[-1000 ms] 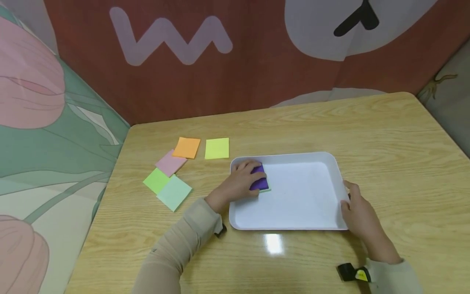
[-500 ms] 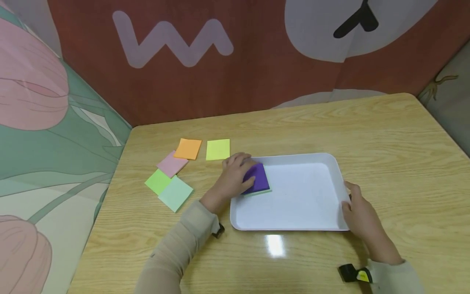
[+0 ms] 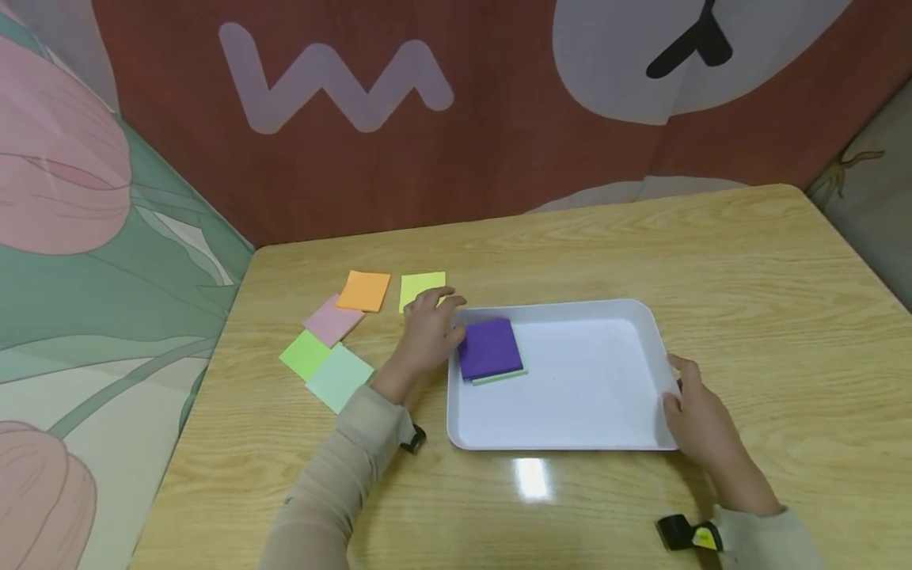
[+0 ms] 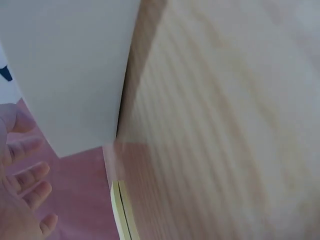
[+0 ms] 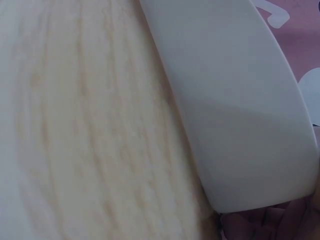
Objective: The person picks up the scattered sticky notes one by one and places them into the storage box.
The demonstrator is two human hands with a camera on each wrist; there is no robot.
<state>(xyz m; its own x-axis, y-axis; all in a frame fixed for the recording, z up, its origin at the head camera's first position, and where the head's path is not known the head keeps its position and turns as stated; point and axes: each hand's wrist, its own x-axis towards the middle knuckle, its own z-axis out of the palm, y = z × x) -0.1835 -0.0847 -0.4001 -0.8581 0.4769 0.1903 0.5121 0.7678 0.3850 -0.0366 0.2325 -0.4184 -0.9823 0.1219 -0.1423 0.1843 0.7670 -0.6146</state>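
A purple sticky note pad lies at the left end of a white tray, on a pale green pad whose edge shows beneath. My left hand is in the air just outside the tray's left rim, fingers spread and holding nothing. Its fingertips overlap a yellow sticky note pad in the head view; the left wrist view shows that pad edge-on, beside the relaxed fingers. My right hand grips the tray's right end, thumb at the rim and fingers along the outside wall.
Left of the tray lie an orange pad, a pink pad, a lime green pad and a mint pad, some overlapping. A printed wall cloth borders the back of the wooden table.
My left hand has let go of the purple pad, leaving it in the tray, and has moved left over the rim toward the yellow pad. The right hand keeps its place on the tray.
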